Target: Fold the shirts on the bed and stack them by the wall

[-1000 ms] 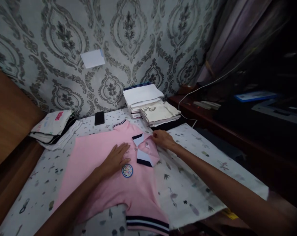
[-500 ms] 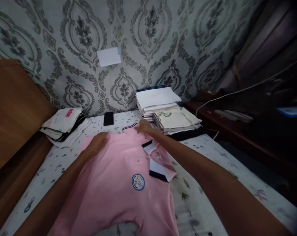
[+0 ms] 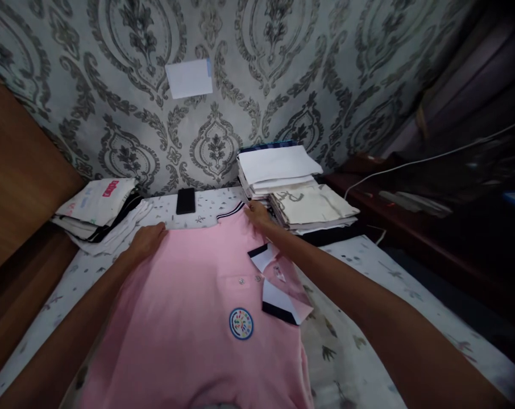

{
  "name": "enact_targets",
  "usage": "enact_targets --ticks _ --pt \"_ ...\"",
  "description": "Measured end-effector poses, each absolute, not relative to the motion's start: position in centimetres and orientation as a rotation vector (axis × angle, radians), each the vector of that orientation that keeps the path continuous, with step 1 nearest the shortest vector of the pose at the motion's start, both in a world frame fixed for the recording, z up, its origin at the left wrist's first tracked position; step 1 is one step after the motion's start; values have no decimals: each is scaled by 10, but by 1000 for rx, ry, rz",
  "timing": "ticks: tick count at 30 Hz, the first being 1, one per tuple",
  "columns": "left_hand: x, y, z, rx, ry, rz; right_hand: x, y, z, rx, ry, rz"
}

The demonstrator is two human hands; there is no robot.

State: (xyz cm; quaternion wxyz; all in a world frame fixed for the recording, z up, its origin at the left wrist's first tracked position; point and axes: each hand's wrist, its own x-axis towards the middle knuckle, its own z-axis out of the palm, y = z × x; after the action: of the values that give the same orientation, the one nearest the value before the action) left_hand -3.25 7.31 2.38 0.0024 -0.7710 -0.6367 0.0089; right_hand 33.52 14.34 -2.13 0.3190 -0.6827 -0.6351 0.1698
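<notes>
A pink polo shirt [image 3: 189, 284] lies spread on the bed, its collar to the right. The collar is white with dark edging, and a round coloured badge [image 3: 241, 324] sits below the buttons. My left hand [image 3: 149, 238] is closed on the shirt's far left edge, fingers partly hidden. At the far side, my right hand [image 3: 258, 216] pinches the shirt beside the striped sleeve cuff [image 3: 231, 212].
Folded clothes [image 3: 98, 204] lie at the left by a wooden panel [image 3: 23, 170]. A black phone [image 3: 186, 201] rests near the patterned wall. Stacked folded cloths [image 3: 283, 165] stand at the back right. A white cable [image 3: 394, 168] runs above dark furniture at the right.
My left hand has moved left and gripped the shirt's far edge, pulling the cloth flatter. My right hand has shifted slightly right and away, with the sleeve cuff. The camera view has tilted slightly down.
</notes>
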Motion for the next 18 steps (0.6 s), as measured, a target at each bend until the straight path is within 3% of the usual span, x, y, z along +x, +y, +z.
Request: enact_targets --ticks 6,14,18 --pt "-29 72 26 -2258 -1995 85 336 146 -28 -1756 -1601 453" --pt "31 72 17 -2775 -1545 -344 340 141 -38 -1605 -1551 474" --pt "52 84 16 -2759 -1611 -217 345 138 -44 -1528 -1528 486"
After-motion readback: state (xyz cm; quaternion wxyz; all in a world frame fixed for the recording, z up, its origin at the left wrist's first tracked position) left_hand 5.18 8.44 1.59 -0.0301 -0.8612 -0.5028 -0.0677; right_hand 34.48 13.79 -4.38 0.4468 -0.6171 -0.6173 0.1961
